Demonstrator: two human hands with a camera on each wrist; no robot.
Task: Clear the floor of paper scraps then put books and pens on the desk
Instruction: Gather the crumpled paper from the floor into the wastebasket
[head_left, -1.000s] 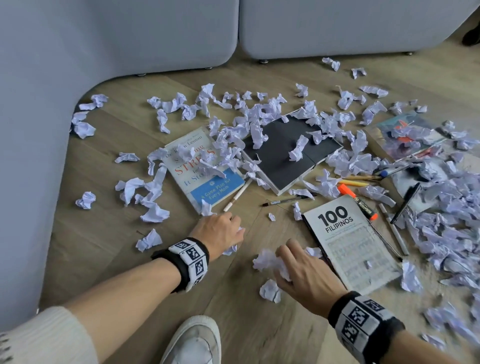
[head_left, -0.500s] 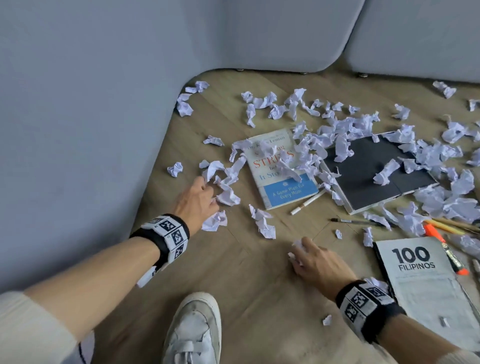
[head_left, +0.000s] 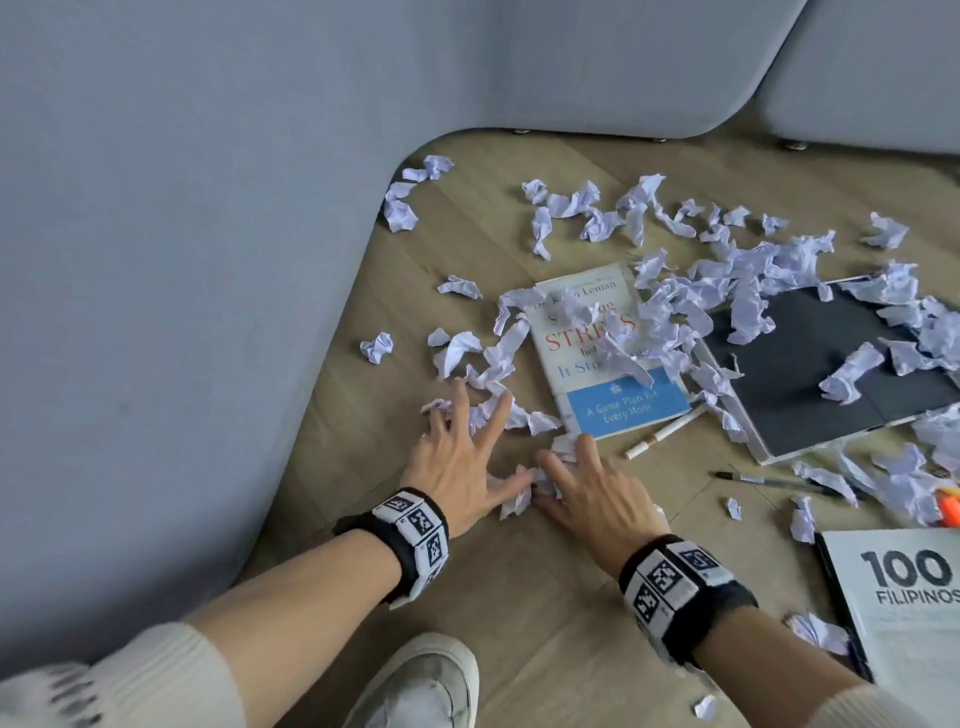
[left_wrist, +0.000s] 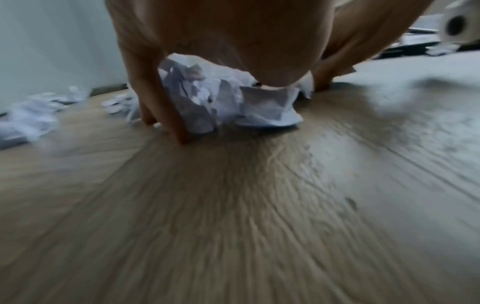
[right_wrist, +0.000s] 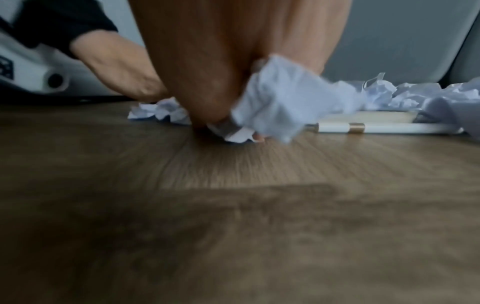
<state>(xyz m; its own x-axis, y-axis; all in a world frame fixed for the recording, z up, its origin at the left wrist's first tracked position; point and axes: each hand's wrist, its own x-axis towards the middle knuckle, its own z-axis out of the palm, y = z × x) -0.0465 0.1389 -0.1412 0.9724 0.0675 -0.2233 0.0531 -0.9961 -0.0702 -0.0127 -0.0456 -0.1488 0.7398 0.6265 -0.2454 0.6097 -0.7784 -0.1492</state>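
paper scraps (head_left: 522, 491) lie bunched on the floor (head_left: 519, 613) just below the stress book (head_left: 608, 353). left hand (head_left: 457, 467), fingers spread, presses them. right hand (head_left: 592, 493) clutches a scrap.

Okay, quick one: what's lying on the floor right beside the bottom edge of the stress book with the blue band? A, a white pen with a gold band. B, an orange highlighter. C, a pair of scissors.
A: a white pen with a gold band lies on the floor just off the stress book's lower right corner.
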